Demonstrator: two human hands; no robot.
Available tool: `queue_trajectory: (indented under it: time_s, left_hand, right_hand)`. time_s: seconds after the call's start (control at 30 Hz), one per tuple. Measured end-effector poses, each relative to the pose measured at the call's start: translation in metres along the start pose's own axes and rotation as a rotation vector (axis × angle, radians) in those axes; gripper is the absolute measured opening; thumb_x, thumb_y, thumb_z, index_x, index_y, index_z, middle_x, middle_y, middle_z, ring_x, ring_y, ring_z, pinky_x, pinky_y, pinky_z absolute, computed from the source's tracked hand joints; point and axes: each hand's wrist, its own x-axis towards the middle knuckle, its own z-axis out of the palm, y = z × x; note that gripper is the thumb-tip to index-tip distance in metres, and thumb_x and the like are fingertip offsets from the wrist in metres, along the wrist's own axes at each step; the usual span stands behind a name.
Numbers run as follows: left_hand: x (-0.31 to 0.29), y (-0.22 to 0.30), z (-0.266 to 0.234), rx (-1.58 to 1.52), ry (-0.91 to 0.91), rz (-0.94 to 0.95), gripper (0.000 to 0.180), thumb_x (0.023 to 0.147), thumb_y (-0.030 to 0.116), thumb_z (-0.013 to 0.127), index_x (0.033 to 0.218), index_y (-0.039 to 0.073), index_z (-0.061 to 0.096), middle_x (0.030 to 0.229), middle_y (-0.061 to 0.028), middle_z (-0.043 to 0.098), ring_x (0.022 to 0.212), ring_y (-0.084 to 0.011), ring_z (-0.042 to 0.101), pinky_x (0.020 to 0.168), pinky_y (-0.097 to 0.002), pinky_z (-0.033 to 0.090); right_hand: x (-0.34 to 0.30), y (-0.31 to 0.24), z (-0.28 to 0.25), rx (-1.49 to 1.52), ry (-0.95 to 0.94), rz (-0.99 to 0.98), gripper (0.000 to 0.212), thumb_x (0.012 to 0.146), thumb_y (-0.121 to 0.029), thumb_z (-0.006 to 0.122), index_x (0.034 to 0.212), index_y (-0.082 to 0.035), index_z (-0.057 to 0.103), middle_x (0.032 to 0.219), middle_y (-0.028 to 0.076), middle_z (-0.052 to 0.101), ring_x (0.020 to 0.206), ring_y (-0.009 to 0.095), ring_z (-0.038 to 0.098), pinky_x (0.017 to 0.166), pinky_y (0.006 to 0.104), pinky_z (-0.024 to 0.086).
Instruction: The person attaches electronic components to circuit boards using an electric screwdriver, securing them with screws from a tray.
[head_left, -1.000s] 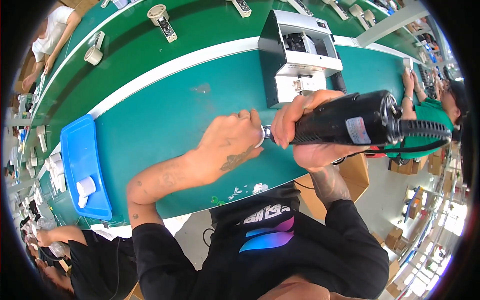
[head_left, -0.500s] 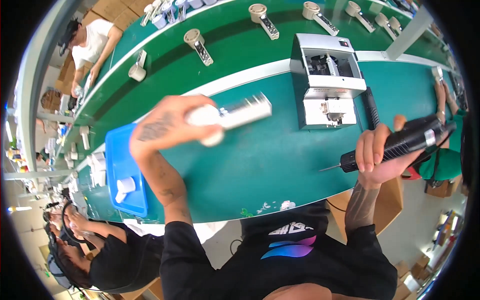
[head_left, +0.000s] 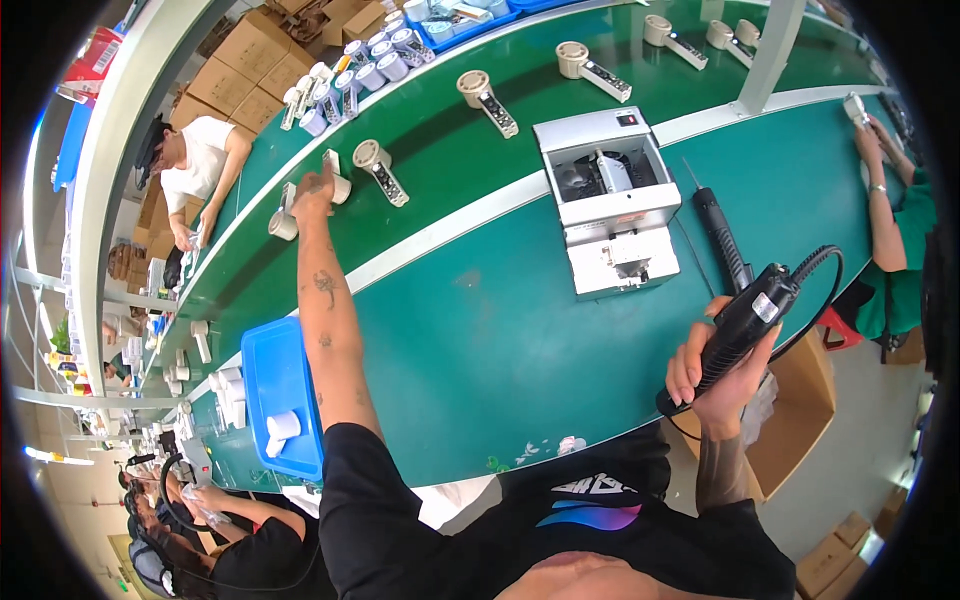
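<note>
Nearest the body, the right hand (head_left: 712,372) is closed around a black electric screwdriver (head_left: 745,318), held just off the near edge of the green counter (head_left: 480,330). The tool's long axis runs on a slant: its lower end points down and to the left, toward the person, while its upper end points up and to the right, where a black cable (head_left: 815,270) loops out of it.

To the left, a blue tray (head_left: 272,380) sits on the counter near its edge with a small white cylinder (head_left: 282,425) in it. Farther in, a grey box-shaped machine (head_left: 612,200) stands on the counter, and a second black screwdriver (head_left: 722,232) lies beside it to its right, its thin bit pointing away from the person.

The left arm stretches far across the counter to the green conveyor belt (head_left: 450,140) beyond the white strip. There the left hand (head_left: 312,190) rests on a white part (head_left: 335,172) lying on the belt; whether its fingers are closed on it cannot be told. Another white handheld device (head_left: 380,170) lies just to the right of it, and more are spaced along the belt. Beyond the belt, a person in a white shirt (head_left: 195,165) works.
</note>
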Motion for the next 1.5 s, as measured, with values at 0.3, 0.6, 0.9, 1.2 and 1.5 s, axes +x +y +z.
queue_trajectory:
  time_s: [0.3,0.6,0.9,1.2,1.5]
  left_hand:
    - [0.013,0.019,0.008,0.506,-0.111,0.926,0.083,0.077,0.008,0.071,0.15,0.029,0.037,0.145,-0.0137,0.046,0.137,-0.0343,0.04,0.115,-0.0483,0.033]
    - [-0.163,0.042,-0.053,0.239,-0.473,1.095,0.056,0.071,0.024,0.083,0.119,0.003,0.061,0.106,-0.018,0.067,0.101,-0.0335,0.065,0.087,-0.0415,0.051]
    - [-0.352,0.027,-0.028,0.222,-0.43,1.273,0.04,0.077,0.037,0.079,0.092,0.004,0.061,0.069,-0.0142,0.064,0.066,-0.0326,0.067,0.059,-0.0399,0.051]
    - [-0.378,0.03,-0.003,0.462,-0.333,1.227,0.049,0.081,0.045,0.074,0.094,-0.001,0.063,0.069,-0.0065,0.061,0.061,-0.0186,0.064,0.05,-0.0293,0.045]
    - [-0.372,0.031,0.035,0.19,-0.229,1.465,0.037,0.089,0.037,0.066,0.108,0.006,0.071,0.077,-0.0065,0.063,0.07,-0.0189,0.063,0.057,-0.0309,0.046]
  right_hand:
    - [0.015,-0.014,0.019,-0.008,-0.019,0.011,0.074,0.096,-0.074,0.016,0.119,-0.009,0.042,0.054,0.005,0.039,0.033,0.018,0.036,0.032,0.033,0.034]
    - [0.056,-0.045,0.068,-0.162,-0.34,-0.365,0.096,0.081,-0.091,0.023,0.123,-0.005,0.038,0.058,0.01,0.046,0.038,0.019,0.044,0.037,0.0338,0.038]
    - [0.117,-0.017,0.099,-0.686,-0.3,-0.456,0.097,0.085,-0.088,0.021,0.115,0.002,0.044,0.056,0.009,0.05,0.04,0.015,0.044,0.04,0.0291,0.039]
    - [0.089,-0.004,0.077,-0.495,-0.273,-0.316,0.1,0.081,-0.091,0.021,0.123,-0.003,0.04,0.058,0.007,0.045,0.04,0.017,0.044,0.039,0.0316,0.039]
    - [0.078,0.012,0.071,-0.476,-0.242,-0.238,0.102,0.078,-0.093,0.021,0.124,-0.004,0.039,0.058,0.007,0.045,0.04,0.018,0.044,0.039,0.0321,0.039]
